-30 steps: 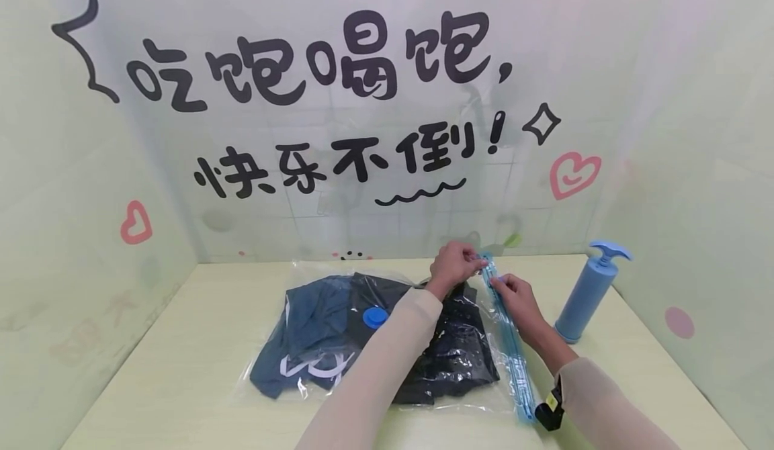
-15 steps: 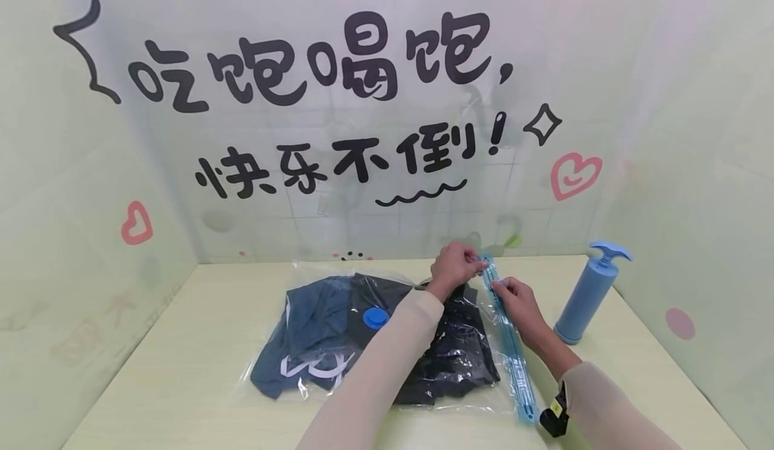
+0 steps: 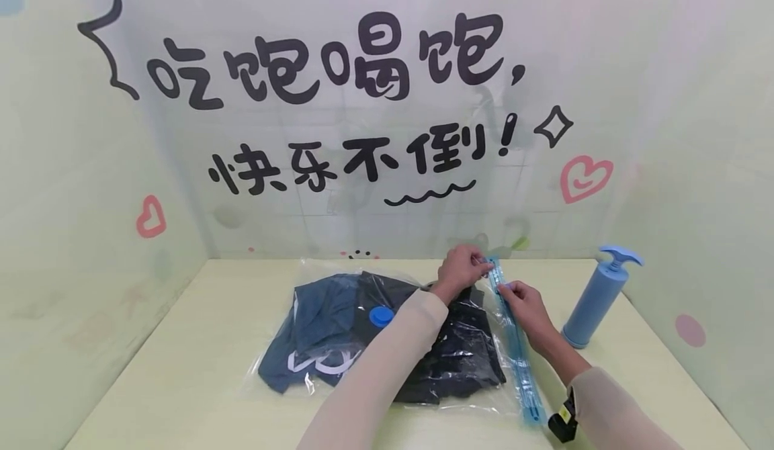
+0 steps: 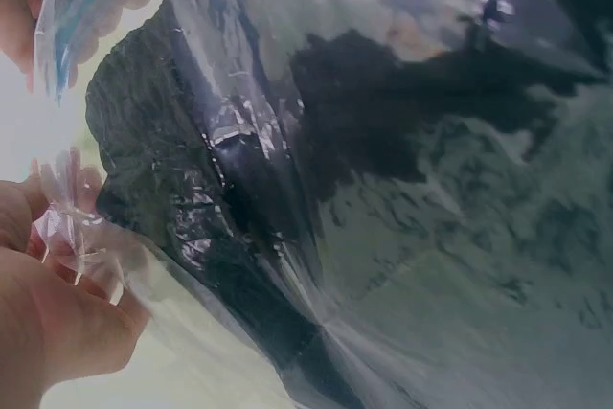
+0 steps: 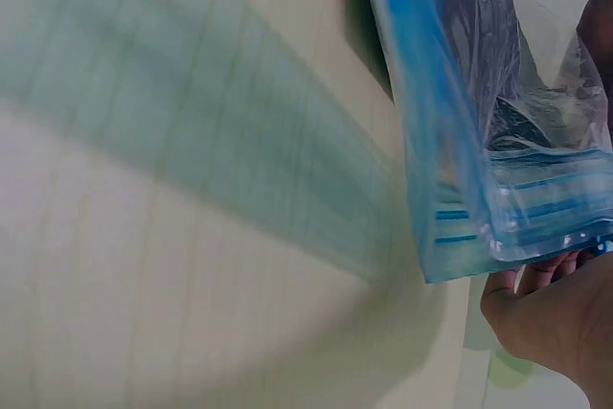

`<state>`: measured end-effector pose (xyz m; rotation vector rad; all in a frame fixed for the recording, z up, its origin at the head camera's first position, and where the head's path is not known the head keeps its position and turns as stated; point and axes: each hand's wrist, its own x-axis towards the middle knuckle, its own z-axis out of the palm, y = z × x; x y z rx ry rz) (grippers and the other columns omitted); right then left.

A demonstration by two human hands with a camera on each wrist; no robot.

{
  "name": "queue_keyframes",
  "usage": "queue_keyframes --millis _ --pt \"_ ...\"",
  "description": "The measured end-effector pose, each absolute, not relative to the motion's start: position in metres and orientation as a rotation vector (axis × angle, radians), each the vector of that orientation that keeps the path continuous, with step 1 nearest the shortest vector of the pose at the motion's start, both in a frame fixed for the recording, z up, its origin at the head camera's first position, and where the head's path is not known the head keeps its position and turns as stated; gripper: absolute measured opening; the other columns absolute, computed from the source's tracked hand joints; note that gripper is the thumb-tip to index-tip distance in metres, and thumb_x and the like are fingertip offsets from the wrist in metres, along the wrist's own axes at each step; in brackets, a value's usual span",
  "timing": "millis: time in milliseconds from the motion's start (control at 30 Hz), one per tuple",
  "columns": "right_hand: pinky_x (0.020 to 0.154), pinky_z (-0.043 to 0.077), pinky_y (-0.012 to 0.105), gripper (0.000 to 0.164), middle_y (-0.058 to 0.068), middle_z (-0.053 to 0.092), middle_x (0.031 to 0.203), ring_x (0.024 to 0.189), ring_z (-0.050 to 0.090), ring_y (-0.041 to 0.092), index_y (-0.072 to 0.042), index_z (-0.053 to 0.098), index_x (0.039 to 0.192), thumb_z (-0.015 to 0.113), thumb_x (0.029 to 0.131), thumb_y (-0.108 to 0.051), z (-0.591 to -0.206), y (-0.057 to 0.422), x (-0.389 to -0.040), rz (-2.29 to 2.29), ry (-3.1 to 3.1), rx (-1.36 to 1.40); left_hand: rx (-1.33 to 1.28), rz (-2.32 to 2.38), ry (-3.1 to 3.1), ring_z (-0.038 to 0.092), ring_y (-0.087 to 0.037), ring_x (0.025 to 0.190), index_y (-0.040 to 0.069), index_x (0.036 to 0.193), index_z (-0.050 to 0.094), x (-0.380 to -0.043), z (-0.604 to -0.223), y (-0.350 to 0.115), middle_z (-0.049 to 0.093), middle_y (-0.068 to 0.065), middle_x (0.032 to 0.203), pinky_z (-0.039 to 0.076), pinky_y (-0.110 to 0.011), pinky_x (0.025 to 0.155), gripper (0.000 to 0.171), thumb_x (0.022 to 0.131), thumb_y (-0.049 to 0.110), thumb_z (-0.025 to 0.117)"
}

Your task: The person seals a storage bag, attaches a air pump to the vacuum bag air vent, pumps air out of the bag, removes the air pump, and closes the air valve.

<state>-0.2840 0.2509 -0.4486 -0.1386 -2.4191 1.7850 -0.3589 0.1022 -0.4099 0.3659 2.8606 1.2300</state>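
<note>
A clear vacuum storage bag [image 3: 459, 406] lies flat on the table with folded dark clothes inside: a blue garment [image 3: 326, 309] at left, black cloth [image 3: 471, 363] at right. Its blue zip strip [image 3: 521, 363] runs down the right edge. At the strip's far end my left hand [image 3: 462, 268] pinches the bag's corner; in the left wrist view its fingers are behind clear film. Just nearer, my right hand [image 3: 527, 305] pinches the strip between thumb and finger. The right wrist view shows the strip's ridged blue band [image 5: 517, 198] lifted and curved. A slider cannot be made out.
A blue hand pump [image 3: 595, 302] stands on the table right of my right hand. On top of the bag sits a round blue valve [image 3: 381, 316]. Printed walls [image 3: 375, 228] enclose the table [image 3: 163, 369] at the back and both sides.
The head view has swung slightly left, so everything appears shifted right. Both hands keep nearly the same places and grips on the bag's zip edge.
</note>
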Motion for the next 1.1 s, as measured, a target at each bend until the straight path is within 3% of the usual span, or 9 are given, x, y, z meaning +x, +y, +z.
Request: queue_keyframes --millis 333,600,1100 --pt "0.063 0.042 0.026 0.032 0.001 0.059 0.081 0.074 0.049 0.014 0.010 0.066 0.101 0.065 0.103 -0.021 -0.443 0.257 -0.284 1.722 -2.515 -0.089 0.422 1.207 2.880 0.059 -0.008 0.068 0.018 0.088 0.074 -0.356 -0.409 0.099 0.064 0.011 0.076 0.046 -0.030 0.059 0.016 0.095 0.033 0.075" --pt "0.061 0.039 0.027 0.027 -0.001 0.052 0.073 0.069 0.045 0.014 0.007 0.065 0.093 0.063 0.103 -0.019 -0.440 0.262 -0.286 1.722 -2.571 0.003 0.335 1.128 2.942 0.056 -0.007 0.067 0.025 0.072 0.068 -0.359 -0.409 0.101 0.060 0.015 0.070 0.044 -0.031 0.060 0.026 0.092 0.039 0.077" --pt "0.067 0.047 0.028 0.019 0.000 0.058 0.081 0.074 0.052 0.012 0.006 0.063 0.095 0.063 0.102 -0.012 -0.439 0.269 -0.279 1.840 -2.562 0.038 0.311 1.127 2.950 0.057 -0.008 0.068 0.024 0.076 0.072 -0.359 -0.405 0.101 0.063 0.015 0.073 0.044 -0.032 0.059 0.023 0.092 0.040 0.078"
